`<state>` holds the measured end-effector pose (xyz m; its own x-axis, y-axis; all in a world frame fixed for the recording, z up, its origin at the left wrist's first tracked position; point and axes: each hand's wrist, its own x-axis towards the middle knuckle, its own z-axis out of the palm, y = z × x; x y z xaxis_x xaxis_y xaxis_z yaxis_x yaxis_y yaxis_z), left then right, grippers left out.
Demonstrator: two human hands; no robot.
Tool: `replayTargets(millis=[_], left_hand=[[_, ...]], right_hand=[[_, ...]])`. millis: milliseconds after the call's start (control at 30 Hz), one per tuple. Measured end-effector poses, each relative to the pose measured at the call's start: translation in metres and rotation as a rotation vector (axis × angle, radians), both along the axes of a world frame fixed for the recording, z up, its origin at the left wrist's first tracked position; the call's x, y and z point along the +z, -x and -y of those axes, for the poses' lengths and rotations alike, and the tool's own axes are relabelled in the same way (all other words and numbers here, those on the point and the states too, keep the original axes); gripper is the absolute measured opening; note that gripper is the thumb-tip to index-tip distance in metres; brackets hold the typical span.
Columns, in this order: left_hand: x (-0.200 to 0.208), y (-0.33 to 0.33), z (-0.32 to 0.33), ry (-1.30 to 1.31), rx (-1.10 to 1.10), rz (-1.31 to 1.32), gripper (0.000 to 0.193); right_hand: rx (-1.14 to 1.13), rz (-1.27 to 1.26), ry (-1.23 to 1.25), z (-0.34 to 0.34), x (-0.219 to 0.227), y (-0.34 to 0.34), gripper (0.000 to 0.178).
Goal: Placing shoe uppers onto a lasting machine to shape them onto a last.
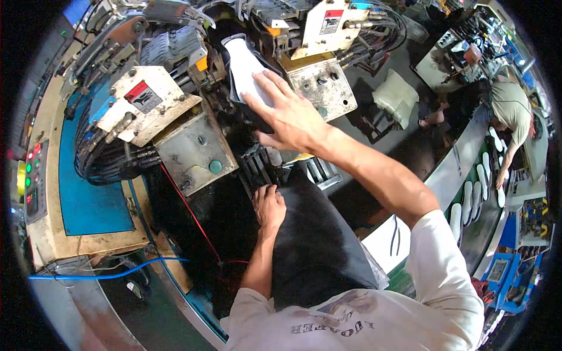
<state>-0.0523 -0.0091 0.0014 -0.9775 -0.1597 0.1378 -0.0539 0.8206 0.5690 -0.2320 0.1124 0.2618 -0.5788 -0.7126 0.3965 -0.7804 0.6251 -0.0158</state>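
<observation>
A shoe upper [229, 71] with a dark edge sits sole side up between the two halves of a machine, a white insole [244, 58] filling its middle. My right hand [287, 114] lies on the insole's near end, fingers spread and thumb out to the side; it presses or rests there without gripping. Its palm side is hidden. Lower down, my left hand [270, 206] rests by my dark-trousered leg, fingers loosely bent and nothing visible in them. A slotted metal part [261, 167] of the machine stands just beyond the left hand.
Metal boxes [196, 153] and plates with hoses flank the shoe. A button panel [36, 181] is at far left, a blue cable [111, 275] below it. On the right, a conveyor [451, 175] carries several white soles [468, 202], with another person [510, 111] reaching over it. A padded stool [396, 98] stands behind.
</observation>
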Motion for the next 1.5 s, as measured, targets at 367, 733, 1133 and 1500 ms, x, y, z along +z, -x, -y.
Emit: replayTargets(millis=[367, 733, 1133, 1500], left_hand=[[-0.005, -0.003, 0.012, -0.082, 0.034, -0.008, 0.027], [-0.003, 0.022, 0.007, -0.09, 0.005, 0.049, 0.025], [-0.008, 0.028, 0.015, -0.104, -0.024, 0.056, 0.024], [-0.007, 0.024, 0.011, -0.01, -0.042, 0.041, 0.028]], right_hand=[[-0.131, 0.062, 0.03, 0.02, 0.007, 0.006, 0.084], [-0.055, -0.073, 0.11, 0.064, 0.023, 0.135, 0.073], [-0.025, -0.019, 0.1, 0.073, 0.056, 0.135, 0.062], [0.064, -0.002, 0.5, 0.001, -0.004, 0.056, 0.073]])
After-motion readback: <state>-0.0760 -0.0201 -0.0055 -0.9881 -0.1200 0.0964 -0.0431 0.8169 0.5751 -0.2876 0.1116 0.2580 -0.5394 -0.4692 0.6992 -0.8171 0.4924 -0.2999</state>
